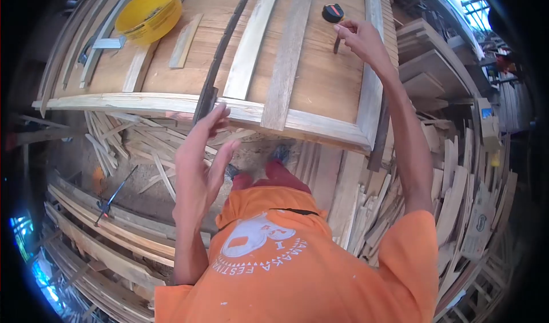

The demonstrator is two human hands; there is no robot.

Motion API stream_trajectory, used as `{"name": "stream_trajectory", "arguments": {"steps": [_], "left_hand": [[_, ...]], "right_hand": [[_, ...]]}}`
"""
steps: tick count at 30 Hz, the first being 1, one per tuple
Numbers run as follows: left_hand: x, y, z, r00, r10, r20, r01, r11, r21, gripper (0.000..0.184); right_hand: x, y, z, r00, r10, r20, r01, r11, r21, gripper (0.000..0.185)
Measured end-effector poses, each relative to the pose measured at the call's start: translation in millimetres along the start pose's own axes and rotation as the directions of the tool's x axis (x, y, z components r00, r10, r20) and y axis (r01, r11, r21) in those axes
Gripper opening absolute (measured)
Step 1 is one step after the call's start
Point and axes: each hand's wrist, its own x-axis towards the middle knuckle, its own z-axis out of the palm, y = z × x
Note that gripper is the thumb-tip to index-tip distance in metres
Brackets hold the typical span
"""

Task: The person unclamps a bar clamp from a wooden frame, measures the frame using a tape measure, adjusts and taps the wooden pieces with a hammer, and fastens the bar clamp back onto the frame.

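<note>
My right hand (366, 42) is over the right side of a wooden panel (320, 66). Its thumb and fingers pinch a short dark stick (335, 44), pencil-like, pointing down toward the panel. Just beyond the fingertips lies a black tape measure (332, 12) with a red mark. In front of the panel's near edge, my left hand (197, 166) is raised with thumb and fingers apart, holding nothing. Its fingertips are close to the lower end of a long dark strip (229, 34) that crosses the panel; I cannot tell whether they touch it.
Pale wooden slats (254, 40) lie across the panel. A yellow bucket (150, 14) stands at the far left, beside a hammer-like metal tool (108, 42). Scrap wood (108, 134) litters the floor, stacked boards (114, 231) lie at left, and offcuts (452, 180) pile up at right.
</note>
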Motion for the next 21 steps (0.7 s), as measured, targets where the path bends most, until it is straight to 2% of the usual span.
{"name": "stream_trajectory", "arguments": {"steps": [2, 3, 5, 6, 7, 8, 10, 11, 13, 14, 16, 17, 19, 21], "left_hand": [[20, -3, 7, 0.999, 0.038, -0.014, -0.038, 0.999, -0.014, 0.056], [35, -2, 14, 0.999, 0.044, 0.02, -0.044, 0.999, -0.007, 0.056], [68, -1, 32, 0.995, 0.086, 0.052, -0.088, 0.995, 0.05, 0.056], [81, -6, 45, 0.993, 0.108, 0.057, -0.113, 0.988, 0.102, 0.057], [92, -16, 58, 0.976, 0.21, 0.056, -0.216, 0.963, 0.162, 0.062], [101, -23, 71, 0.975, 0.218, 0.044, -0.222, 0.961, 0.165, 0.062], [115, -29, 91, 0.968, 0.24, 0.073, -0.251, 0.942, 0.223, 0.067], [119, -27, 98, 0.968, 0.241, 0.069, -0.25, 0.941, 0.226, 0.067], [127, -23, 107, 0.988, 0.125, 0.089, -0.142, 0.965, 0.22, 0.069], [131, -21, 110, 0.989, 0.116, 0.088, -0.133, 0.965, 0.224, 0.069], [138, -19, 112, 0.989, 0.145, 0.039, -0.15, 0.96, 0.236, 0.069], [146, -22, 112, 0.99, 0.133, 0.04, -0.139, 0.96, 0.242, 0.069], [163, -32, 111, 0.98, 0.198, 0.022, -0.196, 0.935, 0.295, 0.071], [182, -47, 110, 0.974, 0.219, 0.062, -0.227, 0.914, 0.338, 0.074]], "right_hand": [[21, -3, 8, 0.982, -0.035, 0.183, 0.034, 0.999, 0.006, 0.037], [13, -31, 8, 0.937, 0.159, 0.312, -0.188, 0.98, 0.064, 0.034], [11, -40, 18, 0.937, 0.02, 0.35, -0.009, 0.999, -0.035, 0.042], [8, -52, 19, 0.954, 0.058, 0.293, -0.043, 0.997, -0.058, 0.043], [7, -57, 20, 0.964, 0.104, 0.244, -0.088, 0.993, -0.075, 0.044], [12, -53, 20, 0.967, 0.09, 0.239, -0.074, 0.994, -0.075, 0.044], [19, -37, 22, 0.994, 0.108, -0.023, -0.109, 0.988, -0.113, 0.045], [21, -30, 20, 0.994, 0.103, -0.023, -0.105, 0.988, -0.11, 0.045], [22, -14, 17, 0.992, 0.126, -0.013, -0.127, 0.99, -0.068, 0.046], [17, -12, 13, 0.992, 0.127, -0.005, -0.127, 0.99, -0.063, 0.046], [-5, -23, -4, 0.938, 0.014, 0.347, 0.019, 0.996, -0.091, 0.049], [-21, -37, -12, 0.934, 0.015, 0.356, 0.016, 0.996, -0.084, 0.049], [-58, -75, -24, 0.771, 0.034, 0.636, 0.044, 0.993, -0.106, 0.05], [-93, -96, -24, 0.739, 0.005, 0.674, 0.011, 1.0, -0.019, 0.052]]}}
